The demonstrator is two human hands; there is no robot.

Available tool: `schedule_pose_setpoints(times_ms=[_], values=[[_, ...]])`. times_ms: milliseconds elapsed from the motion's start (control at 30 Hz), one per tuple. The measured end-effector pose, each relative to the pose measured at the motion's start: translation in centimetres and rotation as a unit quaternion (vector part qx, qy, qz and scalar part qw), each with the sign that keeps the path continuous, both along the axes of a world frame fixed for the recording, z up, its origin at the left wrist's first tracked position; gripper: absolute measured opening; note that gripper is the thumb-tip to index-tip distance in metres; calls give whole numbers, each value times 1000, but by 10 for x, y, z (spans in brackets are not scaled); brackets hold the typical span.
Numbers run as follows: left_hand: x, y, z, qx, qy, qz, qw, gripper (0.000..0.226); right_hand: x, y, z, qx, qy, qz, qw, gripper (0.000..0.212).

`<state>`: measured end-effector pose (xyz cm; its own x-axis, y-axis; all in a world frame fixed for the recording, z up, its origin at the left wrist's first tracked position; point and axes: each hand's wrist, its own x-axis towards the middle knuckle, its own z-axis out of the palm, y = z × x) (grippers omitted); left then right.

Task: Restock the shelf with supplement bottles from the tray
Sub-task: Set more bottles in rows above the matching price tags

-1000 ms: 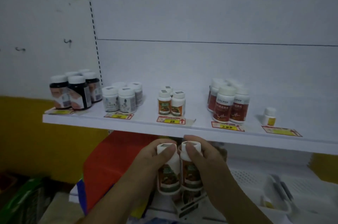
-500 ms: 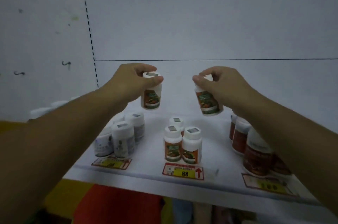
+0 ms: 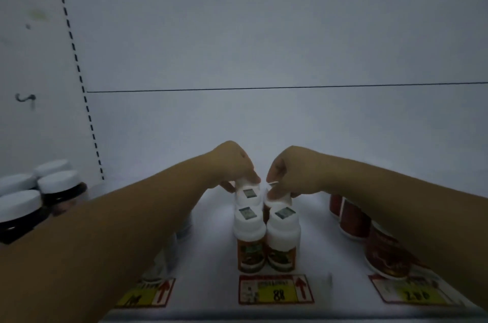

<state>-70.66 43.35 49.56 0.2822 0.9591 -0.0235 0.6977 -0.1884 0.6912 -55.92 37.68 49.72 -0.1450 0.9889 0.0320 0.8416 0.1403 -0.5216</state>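
Note:
Two white-capped supplement bottles with orange labels (image 3: 250, 240) (image 3: 284, 240) stand side by side at the front of the white shelf (image 3: 211, 256), above the price tag reading 88 (image 3: 276, 289). Right behind them my left hand (image 3: 233, 164) grips the cap of another such bottle (image 3: 247, 192). My right hand (image 3: 290, 172) grips the cap of a second one (image 3: 277, 197) beside it. Both held bottles sit low behind the front pair, their bodies hidden. The tray is out of view.
Dark bottles with white caps (image 3: 31, 201) stand at the far left. Red-labelled bottles (image 3: 369, 233) stand to the right, partly behind my right forearm. My left forearm covers the bottles left of centre. The white back wall (image 3: 264, 45) rises close behind.
Both hands carried a bottle each up from below the shelf, reached over the front pair, and lowered the bottles down behind them. The camera has moved closer to the shelf.

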Motion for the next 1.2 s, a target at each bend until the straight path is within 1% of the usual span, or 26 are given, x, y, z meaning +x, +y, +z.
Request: schedule_pose_setpoints(times_ms=[100, 233, 267, 333, 367, 400, 467, 500, 567, 600, 700, 800, 933, 967, 1067, 1167, 1200], values=[[3, 3, -7, -31, 24, -22, 999, 30, -1, 2, -5, -12, 4, 0, 1000, 29], [2, 5, -11, -37, 19, -34, 999, 30, -3, 0, -8, -16, -6, -5, 1000, 28], [3, 5, -10, -32, 28, -39, 998, 33, -4, -2, -8, -19, -8, -10, 1000, 27], [3, 4, -6, -7, 79, -65, 995, 41, -4, -5, -8, -9, -30, -21, 999, 30], [3, 4, -2, 18, 118, -86, 989, 46, -1, -7, -8, 19, -64, -30, 997, 36], [1, 4, 4, 52, 165, -110, 979, 53, 3, -8, -6, 67, -116, -41, 990, 42], [-6, 2, 21, 123, 269, -150, 943, 67, 14, -16, 4, 167, -241, -48, 955, 53], [-9, 0, 31, 155, 308, -156, 926, 71, 21, -19, 12, 190, -285, -44, 939, 58], [-11, -6, 47, 207, 352, -141, 902, 72, 35, -27, 26, 174, -329, -57, 926, 66], [-10, -12, 52, 221, 359, -130, 897, 73, 41, -31, 32, 157, -339, -72, 925, 69], [2, -33, 53, 235, 351, -130, 897, 75, 54, -47, 37, 151, -345, -89, 922, 72], [16, -61, 54, 272, 352, -142, 884, 73, 69, -76, 35, 159, -339, -80, 924, 73], [41, -103, 55, 265, 264, -134, 918, 72, 103, -137, 28, 188, -318, -58, 927, 70], [50, -114, 51, 273, 254, -129, 919, 71, 115, -154, 24, 193, -316, -52, 928, 70], [88, -151, 25, 328, 263, -126, 899, 61, 151, -209, 5, 203, -305, -43, 930, 71], [123, -195, -12, 361, 221, -148, 894, 49, 184, -258, -25, 197, -286, -21, 938, 69], [132, -209, -24, 389, 206, -153, 885, 43, 193, -272, -36, 189, -281, -10, 941, 67]])
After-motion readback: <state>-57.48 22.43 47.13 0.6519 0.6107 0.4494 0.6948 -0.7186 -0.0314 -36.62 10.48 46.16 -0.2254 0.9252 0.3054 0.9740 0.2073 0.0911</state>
